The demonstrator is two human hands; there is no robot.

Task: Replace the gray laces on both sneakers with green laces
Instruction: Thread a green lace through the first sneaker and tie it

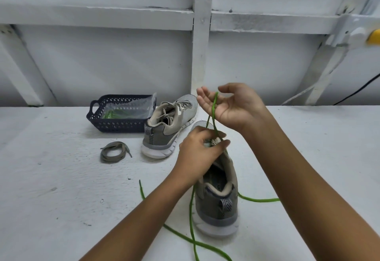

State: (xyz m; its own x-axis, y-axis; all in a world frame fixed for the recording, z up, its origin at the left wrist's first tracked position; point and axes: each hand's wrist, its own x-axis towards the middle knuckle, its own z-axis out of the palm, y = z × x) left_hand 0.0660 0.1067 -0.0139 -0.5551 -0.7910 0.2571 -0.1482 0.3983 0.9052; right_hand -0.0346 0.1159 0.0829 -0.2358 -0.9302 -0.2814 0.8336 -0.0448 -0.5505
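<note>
The near grey sneaker (217,199) stands heel toward me on the white table, with a green lace (191,215) trailing from its eyelets across the table on both sides. My left hand (200,151) pinches the lace at the sneaker's front eyelets. My right hand (230,104) is raised above the toe, and the green lace runs up from the shoe across its curled fingers. The far grey sneaker (170,125) still carries grey laces. A removed grey lace (114,151) lies coiled to its left.
A dark blue perforated basket (96,116) at the back left holds a clear bag with green lace inside. A white framed wall rises behind the table. A black cable runs at the far right.
</note>
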